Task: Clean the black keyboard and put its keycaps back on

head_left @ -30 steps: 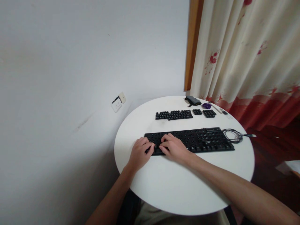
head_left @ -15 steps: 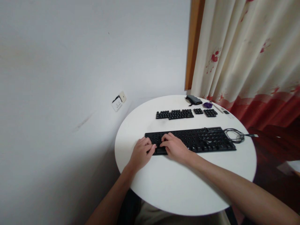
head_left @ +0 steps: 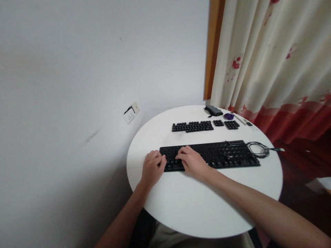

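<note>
Both hands on the keyboard's left end

I see my left hand (head_left: 151, 168) resting at the left end of the black keyboard (head_left: 209, 155), fingers curled loosely and apart, tips on the edge keys, clamped on nothing. My right hand (head_left: 192, 162) lies just beside it, fingers spread flat over the keys, also holding nothing. The keyboard sits across the middle of the round white surface (head_left: 196, 210), its cable (head_left: 258, 148) coiled at the right end. Farther back lie rows of loose keycaps (head_left: 192, 126), with two smaller keycap groups (head_left: 227, 124) to their right. Behind those are a dark pouch (head_left: 213, 110) and a small purple thing (head_left: 228, 116), near the curtain (head_left: 271, 58)
</note>
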`<act>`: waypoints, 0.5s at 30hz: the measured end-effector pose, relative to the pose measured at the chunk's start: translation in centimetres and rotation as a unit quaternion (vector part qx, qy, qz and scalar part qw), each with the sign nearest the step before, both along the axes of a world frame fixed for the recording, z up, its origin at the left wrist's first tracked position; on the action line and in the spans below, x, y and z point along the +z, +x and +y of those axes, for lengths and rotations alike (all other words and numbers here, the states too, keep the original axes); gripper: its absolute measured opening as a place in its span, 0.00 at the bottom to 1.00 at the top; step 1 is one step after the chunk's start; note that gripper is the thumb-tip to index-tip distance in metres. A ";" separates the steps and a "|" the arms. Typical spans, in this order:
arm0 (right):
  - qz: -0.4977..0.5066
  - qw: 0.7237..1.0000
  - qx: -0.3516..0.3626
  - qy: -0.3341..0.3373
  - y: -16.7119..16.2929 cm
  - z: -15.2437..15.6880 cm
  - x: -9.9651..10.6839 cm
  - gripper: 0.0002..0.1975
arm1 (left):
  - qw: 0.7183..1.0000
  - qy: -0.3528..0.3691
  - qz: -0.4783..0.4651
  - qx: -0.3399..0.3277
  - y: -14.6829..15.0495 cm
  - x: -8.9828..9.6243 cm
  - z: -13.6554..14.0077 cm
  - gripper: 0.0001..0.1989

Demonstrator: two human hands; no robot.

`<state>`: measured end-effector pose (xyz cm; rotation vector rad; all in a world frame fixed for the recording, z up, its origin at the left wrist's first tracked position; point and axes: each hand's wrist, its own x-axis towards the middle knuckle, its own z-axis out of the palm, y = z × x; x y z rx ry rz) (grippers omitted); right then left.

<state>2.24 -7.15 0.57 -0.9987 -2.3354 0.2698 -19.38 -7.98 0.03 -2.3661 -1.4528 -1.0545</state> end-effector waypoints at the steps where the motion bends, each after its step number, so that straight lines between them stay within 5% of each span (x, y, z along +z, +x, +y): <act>1: -0.002 1.000 0.006 0.003 -0.1 -0.1 0.0 0.16 | 1.000 0.011 -0.010 0.017 -0.1 0.0 0.1 0.19; 6: -0.040 0.998 0.042 0.017 -0.5 -0.5 0.0 0.18 | 0.995 0.030 0.003 0.094 -0.8 -0.7 0.8 0.20; 15: -0.023 0.999 0.028 0.016 -0.4 -0.1 0.1 0.19 | 0.993 0.029 -0.006 0.112 -0.9 -0.9 0.8 0.20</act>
